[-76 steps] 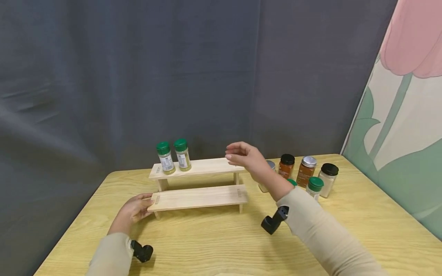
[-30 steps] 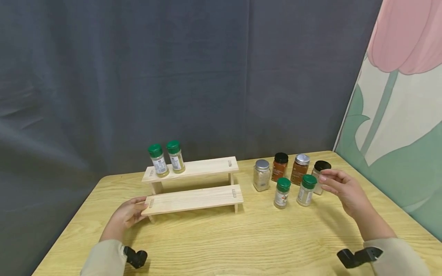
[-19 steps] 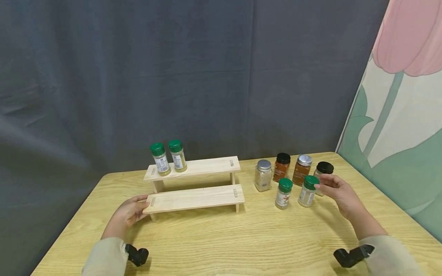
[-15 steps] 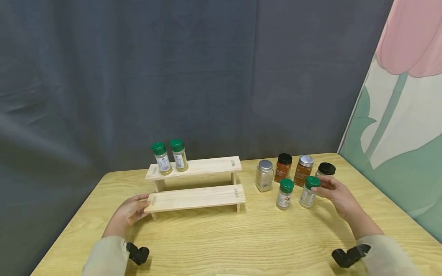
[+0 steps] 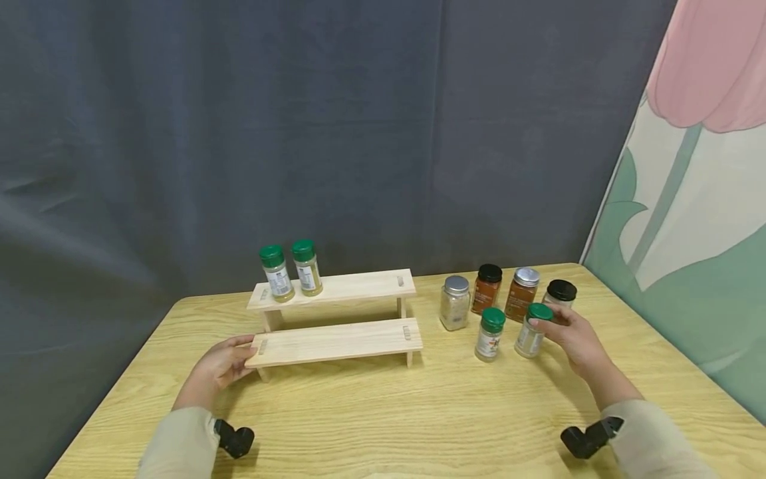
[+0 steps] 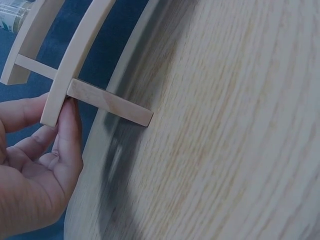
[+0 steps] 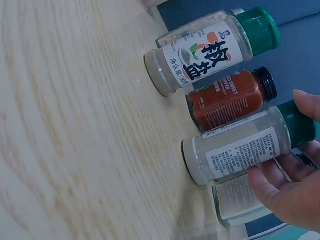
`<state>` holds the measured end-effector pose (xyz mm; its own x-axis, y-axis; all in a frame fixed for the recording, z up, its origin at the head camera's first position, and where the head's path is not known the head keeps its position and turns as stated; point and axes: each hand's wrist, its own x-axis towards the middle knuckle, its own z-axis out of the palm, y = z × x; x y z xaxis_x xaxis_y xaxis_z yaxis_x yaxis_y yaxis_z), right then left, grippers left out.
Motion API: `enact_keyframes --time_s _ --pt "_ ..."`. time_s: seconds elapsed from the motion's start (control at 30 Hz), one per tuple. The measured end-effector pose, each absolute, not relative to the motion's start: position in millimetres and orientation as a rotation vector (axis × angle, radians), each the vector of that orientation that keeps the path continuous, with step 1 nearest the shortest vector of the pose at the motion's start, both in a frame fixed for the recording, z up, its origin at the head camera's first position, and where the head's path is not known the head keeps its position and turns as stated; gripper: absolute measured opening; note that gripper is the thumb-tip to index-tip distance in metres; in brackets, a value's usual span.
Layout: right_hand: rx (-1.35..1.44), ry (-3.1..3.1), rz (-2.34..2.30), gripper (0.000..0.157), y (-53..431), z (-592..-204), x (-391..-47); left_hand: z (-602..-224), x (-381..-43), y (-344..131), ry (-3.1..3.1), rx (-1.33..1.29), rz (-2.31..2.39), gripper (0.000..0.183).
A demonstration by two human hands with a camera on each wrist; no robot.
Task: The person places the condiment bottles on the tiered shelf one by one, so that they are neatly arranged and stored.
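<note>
My left hand (image 5: 218, 364) pinches the left end of the lower board of a two-tier wooden rack (image 5: 338, 342); the left wrist view shows thumb and fingers at the board end (image 6: 50, 117). At the right, my right hand (image 5: 571, 332) grips a green-capped spice jar (image 5: 529, 338), which stands upright. In the right wrist view the thumb lies on its green cap (image 7: 297, 122) and the fingers curl against the labelled body. Just left of it is another green-capped jar (image 5: 488, 342). Two more green-capped jars (image 5: 278, 279) stand side by side at the left of the upper board (image 5: 359, 285).
Behind the right hand's jar stand a silver-lidded pale jar (image 5: 455, 306), a black-lidded red jar (image 5: 486, 293), a silver-lidded brown jar (image 5: 521, 298) and a black-lidded jar (image 5: 561, 291) partly hidden by the hand. A dark curtain (image 5: 239, 133) hangs behind the wooden table (image 5: 359, 426).
My right hand has moved from above the upper board's right end over to the green-capped jar at the right and closed round it. The left hand has stayed at the lower board.
</note>
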<state>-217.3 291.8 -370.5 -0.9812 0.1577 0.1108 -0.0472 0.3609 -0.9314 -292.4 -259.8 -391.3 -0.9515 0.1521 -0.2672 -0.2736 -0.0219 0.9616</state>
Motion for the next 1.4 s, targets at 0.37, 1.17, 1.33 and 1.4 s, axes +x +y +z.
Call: enact_keyframes --time_s 0.37,1.17,1.33,1.4 --pt "-0.063 -2.36 1.65 0.058 292.9 -365.6 -207.1 -390.8 -292.0 -259.5 1.977 -0.09 2.02 0.063" --pt "0.172 -2.03 1.938 0.02 281.3 -316.4 -188.3 -392.2 -292.9 -260.1 1.885 -0.054 2.092 0.062" --pt "0.271 -1.991 1.93 0.02 272.0 -306.9 -187.4 -391.9 -291.9 -261.8 1.893 -0.05 2.069 0.063" --pt "0.306 -1.975 1.927 0.02 267.8 -302.6 -187.6 -391.8 -291.6 -262.4 1.904 -0.053 2.059 0.063"
